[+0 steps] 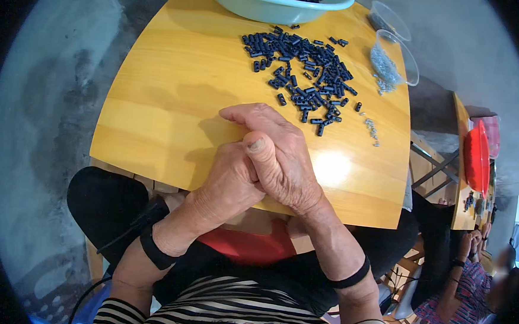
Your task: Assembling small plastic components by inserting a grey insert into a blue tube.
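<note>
My two hands are clasped together above the near middle of the yellow table (156,108). My right hand (289,158) lies over my left hand (226,175) and closes round it, its thumb crossing on top. The fingers of my left hand are hidden beneath. If anything small is held between the palms, I cannot see it. Just beyond the hands spreads a loose pile of small black plastic pieces (314,94), short cylinders with holes. To its right lies a little row of small silvery screw-like parts (371,132).
A pale turquoise basin (269,7) full of black pieces stands at the far edge. At the far right, a clear plastic tub (411,64) lies tipped, spilling silvery parts, beside another tub (393,19). Another person (466,287) sits at a second table with a red basin (476,157).
</note>
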The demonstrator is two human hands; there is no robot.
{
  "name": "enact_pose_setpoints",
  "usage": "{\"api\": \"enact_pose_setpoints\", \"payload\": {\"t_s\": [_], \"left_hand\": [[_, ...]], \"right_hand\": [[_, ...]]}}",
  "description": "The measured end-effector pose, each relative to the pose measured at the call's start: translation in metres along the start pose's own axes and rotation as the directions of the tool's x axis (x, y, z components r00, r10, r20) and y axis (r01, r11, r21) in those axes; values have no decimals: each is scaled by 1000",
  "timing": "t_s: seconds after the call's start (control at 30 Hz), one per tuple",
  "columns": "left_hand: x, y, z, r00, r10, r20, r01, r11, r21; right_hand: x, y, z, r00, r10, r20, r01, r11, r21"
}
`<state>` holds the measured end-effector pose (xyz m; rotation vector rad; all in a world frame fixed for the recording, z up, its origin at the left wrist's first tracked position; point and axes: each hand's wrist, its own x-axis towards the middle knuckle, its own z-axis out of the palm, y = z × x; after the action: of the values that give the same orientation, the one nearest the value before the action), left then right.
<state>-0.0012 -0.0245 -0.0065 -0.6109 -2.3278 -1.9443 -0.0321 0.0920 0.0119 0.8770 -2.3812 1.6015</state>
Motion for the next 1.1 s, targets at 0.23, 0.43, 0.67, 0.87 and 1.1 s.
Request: {"api": "enact_pose_setpoints", "payload": {"t_s": [0.23,0.43,0.67,0.87,1.1], "left_hand": [[-3,-4,3,1000,22,-21,-19,992,128],[-2,-6,-2,999,25,-23,-21,989,149],[-3,-3,4,1000,-1,-2,1,984,179],[-1,-5,4,977,211,21,-211,957,201],[2,-9,1,972,215,89,-232,931,280]], "right_hand": [[1,1,-3,999,34,37,-34,999,-25],[2,5,3,998,-57,-3,56,993,-104],[1,-1,-4,1000,-3,31,6,995,-95],[8,-18,-15,951,306,37,-308,938,158],[22,-11,-18,927,368,-69,-319,872,371]]}}
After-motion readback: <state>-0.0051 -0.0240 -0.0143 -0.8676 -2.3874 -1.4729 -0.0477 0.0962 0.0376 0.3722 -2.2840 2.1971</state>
